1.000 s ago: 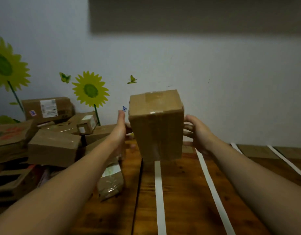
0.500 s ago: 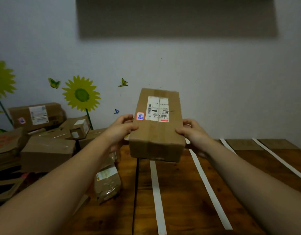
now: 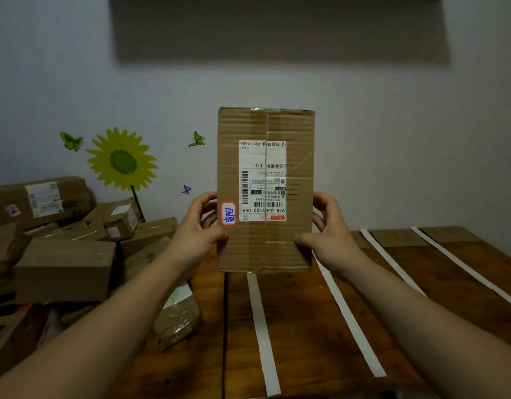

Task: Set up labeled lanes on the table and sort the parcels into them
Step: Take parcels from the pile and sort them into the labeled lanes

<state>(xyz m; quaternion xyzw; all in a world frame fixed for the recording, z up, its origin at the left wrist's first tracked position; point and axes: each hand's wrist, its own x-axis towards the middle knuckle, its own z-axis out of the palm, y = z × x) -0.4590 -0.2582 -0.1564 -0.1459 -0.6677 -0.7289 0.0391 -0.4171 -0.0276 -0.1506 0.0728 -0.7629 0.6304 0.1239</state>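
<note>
I hold a tall cardboard parcel (image 3: pixel 265 243) upright in front of me, above the wooden table (image 3: pixel 306 326). Its labeled face is turned toward me: a white shipping label, upside down, and a small red-edged sticker with blue handwriting at its lower left. My left hand (image 3: pixel 199 228) grips the parcel's left edge and my right hand (image 3: pixel 326 228) grips its right edge. White tape strips (image 3: pixel 262 335) run along the table away from me and mark out lanes; the parcel hides their far ends.
A heap of cardboard parcels (image 3: pixel 67 266) lies at the left, against the wall with sunflower stickers. A padded brown mailer (image 3: pixel 176 318) rests at the table's left edge under my left forearm. More tape strips (image 3: pixel 392 260) cross the table's right half.
The parcel has been tipped up from lying flat to standing upright, so its labeled face now faces me squarely. Both hands kept their hold on its sides.
</note>
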